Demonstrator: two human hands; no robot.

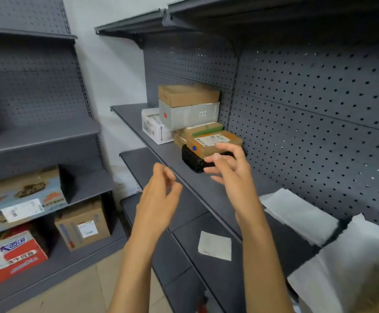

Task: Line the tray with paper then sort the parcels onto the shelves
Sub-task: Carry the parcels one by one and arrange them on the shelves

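Grey pegboard shelf (152,132) held stacked parcels (189,109); white paper (301,213) cut off right; left hand (159,197) and right hand (231,170) hovered released, empty

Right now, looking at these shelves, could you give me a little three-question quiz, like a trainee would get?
1. True or false: the left hand is gripping a parcel.
2. What lies directly under the brown parcel with the blue sticker? A) a white box B) a black parcel C) a sheet of paper
3. Fill in: the plain brown cardboard box sits on top of a ____ box.

Key
1. False: neither it nor the right hand holds anything.
2. B, the black parcel.
3. Grey: the grey box with a red dot.
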